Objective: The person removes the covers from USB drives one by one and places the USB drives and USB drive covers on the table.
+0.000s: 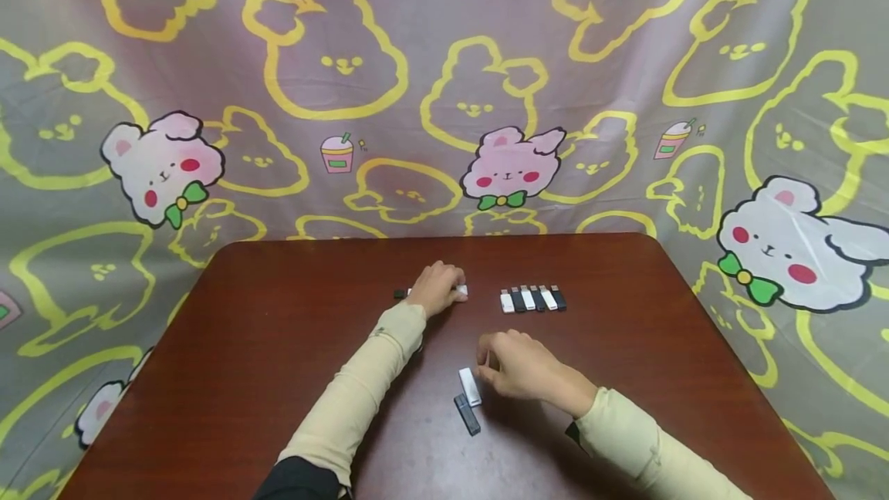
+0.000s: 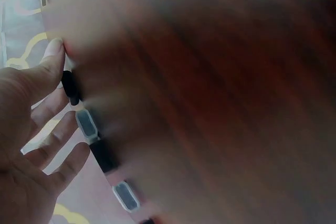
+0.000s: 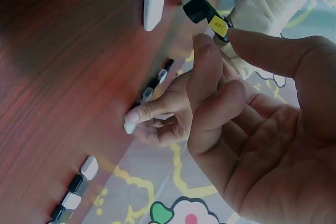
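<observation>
In the head view my left hand (image 1: 436,289) is at the back of the table, pinching a small white USB cap (image 3: 128,128) at the end of a row. The row alternates black caps (image 2: 104,156) and white caps (image 2: 126,196); my hand partly hides it from above. Nearer the front, my right hand (image 1: 524,365) hovers with loosely curled fingers and nothing visible between them. Just left of its fingertips lie a white USB stick (image 1: 469,386) and a black USB stick (image 1: 467,414), touching or nearly touching.
Right of the left hand stands a row of uncapped USB sticks (image 1: 529,298), white and black by turns, metal plugs pointing away. The brown wooden table (image 1: 278,330) ends at a patterned curtain (image 1: 389,99). A black device with a yellow label (image 3: 218,24) sits at the left wrist.
</observation>
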{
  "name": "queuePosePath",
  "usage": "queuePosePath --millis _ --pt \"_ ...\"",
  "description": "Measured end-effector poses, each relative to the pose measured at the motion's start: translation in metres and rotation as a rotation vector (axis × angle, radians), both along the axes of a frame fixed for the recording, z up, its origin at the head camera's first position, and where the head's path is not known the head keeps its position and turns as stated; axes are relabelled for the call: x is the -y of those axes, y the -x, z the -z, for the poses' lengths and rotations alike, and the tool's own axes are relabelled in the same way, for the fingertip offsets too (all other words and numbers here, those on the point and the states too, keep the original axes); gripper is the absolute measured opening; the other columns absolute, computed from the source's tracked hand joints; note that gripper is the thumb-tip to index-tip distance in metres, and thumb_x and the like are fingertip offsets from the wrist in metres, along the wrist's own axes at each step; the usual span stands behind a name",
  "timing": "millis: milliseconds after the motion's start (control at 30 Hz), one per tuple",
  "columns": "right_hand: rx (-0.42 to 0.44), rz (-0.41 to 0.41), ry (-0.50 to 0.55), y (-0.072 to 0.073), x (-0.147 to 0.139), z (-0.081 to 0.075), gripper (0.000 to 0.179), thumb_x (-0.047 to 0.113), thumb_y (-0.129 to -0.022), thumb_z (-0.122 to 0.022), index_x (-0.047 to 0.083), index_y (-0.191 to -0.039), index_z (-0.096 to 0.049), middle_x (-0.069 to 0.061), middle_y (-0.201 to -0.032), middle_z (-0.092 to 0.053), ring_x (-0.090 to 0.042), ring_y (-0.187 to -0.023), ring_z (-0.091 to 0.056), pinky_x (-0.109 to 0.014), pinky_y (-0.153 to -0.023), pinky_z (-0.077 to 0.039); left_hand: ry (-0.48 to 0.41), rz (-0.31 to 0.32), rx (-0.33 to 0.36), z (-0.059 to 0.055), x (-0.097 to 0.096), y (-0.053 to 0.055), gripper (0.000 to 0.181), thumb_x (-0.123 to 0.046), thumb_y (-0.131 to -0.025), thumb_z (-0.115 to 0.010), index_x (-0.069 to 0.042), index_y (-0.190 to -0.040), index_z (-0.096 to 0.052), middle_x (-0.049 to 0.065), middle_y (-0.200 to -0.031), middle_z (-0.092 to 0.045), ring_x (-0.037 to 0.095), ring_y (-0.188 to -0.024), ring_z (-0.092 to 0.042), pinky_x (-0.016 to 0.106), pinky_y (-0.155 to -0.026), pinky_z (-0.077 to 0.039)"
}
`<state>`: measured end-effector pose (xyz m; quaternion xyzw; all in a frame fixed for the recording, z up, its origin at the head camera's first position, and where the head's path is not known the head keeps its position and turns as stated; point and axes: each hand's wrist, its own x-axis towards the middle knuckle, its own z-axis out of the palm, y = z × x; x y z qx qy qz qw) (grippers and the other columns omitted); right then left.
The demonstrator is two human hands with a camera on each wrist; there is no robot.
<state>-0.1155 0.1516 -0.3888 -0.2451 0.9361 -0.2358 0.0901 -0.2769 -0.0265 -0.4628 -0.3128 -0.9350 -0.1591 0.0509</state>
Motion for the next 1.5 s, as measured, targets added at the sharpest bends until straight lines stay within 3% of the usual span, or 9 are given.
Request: queuePosePath --millis 267,433,600,733,967,1067,1200,1300,1500 --pt "-0.006 -0.03 0.001 0.001 0.001 -0.001 0.008 0.016 -0.09 -0.075 0.014 -0.086 -0.068 0.008 -0.067 -0.063 -0.003 -0.055 -0.05 -0.023 -0.048 -0.041 -0.024 -0.001 0.023 0.003 0.009 -0.002 0.025 -0.032 -0.084 -0.081 -0.009 -0.091 -0.074 0.006 -0.089 -0.072 0.024 -0.083 -0.062 0.039 -0.079 -0.052" --pt "-0.007 -0.054 -0.018 0.004 0.0 -0.001 0.008 0.016 -0.09 -0.075 0.011 -0.091 -0.07 0.006 -0.07 -0.066 -0.002 -0.056 -0.052 -0.022 -0.05 -0.043 -0.054 -0.031 0.079 -0.004 0.014 -0.003 0.035 -0.035 -0.087 -0.078 -0.005 -0.105 -0.073 0.009 -0.1 -0.074 0.028 -0.094 -0.064 0.042 -0.086 -0.054" --pt "-0.025 -0.137 -0.056 0.011 0.0 0.001 0.021 0.019 -0.089 -0.077 0.008 -0.105 -0.069 0.007 -0.069 -0.065 -0.001 -0.057 -0.054 -0.022 -0.053 -0.044 -0.121 -0.094 0.041 -0.017 0.031 -0.011 0.037 -0.037 -0.09 -0.074 -0.006 -0.11 -0.071 0.009 -0.105 -0.074 0.029 -0.098 -0.063 0.044 -0.089 -0.052" --pt "-0.023 -0.244 -0.101 0.016 0.004 0.007 0.035 0.023 -0.084 -0.082 0.01 -0.113 -0.067 0.007 -0.072 -0.066 0.0 -0.06 -0.054 -0.023 -0.056 -0.045 -0.147 -0.145 0.021 -0.022 0.057 -0.032 0.033 -0.036 -0.093 -0.071 -0.008 -0.111 -0.07 0.009 -0.105 -0.073 0.029 -0.096 -0.061 0.046 -0.085 -0.05" --pt "-0.048 -0.381 -0.231 0.014 0.015 0.021 0.06 0.039 -0.07 -0.092 0.017 -0.118 -0.064 0.005 -0.102 -0.069 -0.006 -0.083 -0.061 -0.028 -0.068 -0.053 -0.144 -0.214 0.01 -0.022 0.103 -0.082 0.03 -0.037 -0.099 -0.063 -0.01 -0.111 -0.07 0.006 -0.104 -0.072 0.027 -0.096 -0.061 0.044 -0.081 -0.049" --pt "-0.063 -0.414 -0.272 0.01 0.017 0.025 0.065 0.044 -0.066 -0.094 0.018 -0.118 -0.064 0.006 -0.102 -0.066 -0.004 -0.081 -0.059 -0.025 -0.067 -0.051 -0.157 -0.232 0.018 -0.025 0.114 -0.101 0.03 -0.036 -0.101 -0.061 -0.009 -0.113 -0.069 0.006 -0.106 -0.072 0.026 -0.097 -0.061 0.044 -0.083 -0.05" --pt "-0.075 -0.448 -0.305 0.007 0.02 0.026 0.058 0.047 -0.067 -0.092 0.02 -0.111 -0.065 0.009 -0.097 -0.062 -0.001 -0.072 -0.052 -0.022 -0.061 -0.046 -0.19 -0.236 0.03 -0.027 0.124 -0.123 0.027 -0.034 -0.101 -0.062 -0.01 -0.112 -0.069 0.004 -0.105 -0.072 0.024 -0.098 -0.062 0.043 -0.085 -0.05" --pt "-0.082 -0.464 -0.331 0.006 0.022 0.025 0.056 0.049 -0.068 -0.091 0.021 -0.109 -0.065 0.01 -0.096 -0.06 -0.001 -0.071 -0.051 -0.021 -0.061 -0.045 -0.205 -0.234 0.015 -0.027 0.128 -0.134 0.025 -0.033 -0.101 -0.063 -0.011 -0.111 -0.07 0.002 -0.104 -0.071 0.023 -0.097 -0.062 0.043 -0.086 -0.05" --pt "-0.122 -0.507 -0.348 0.003 0.024 0.027 0.053 0.042 -0.069 -0.092 0.019 -0.109 -0.065 0.011 -0.094 -0.058 -0.001 -0.071 -0.052 -0.022 -0.06 -0.047 -0.221 -0.242 0.001 -0.029 0.13 -0.144 0.022 -0.031 -0.099 -0.065 -0.012 -0.11 -0.069 0.0 -0.103 -0.071 0.022 -0.096 -0.061 0.044 -0.087 -0.05"
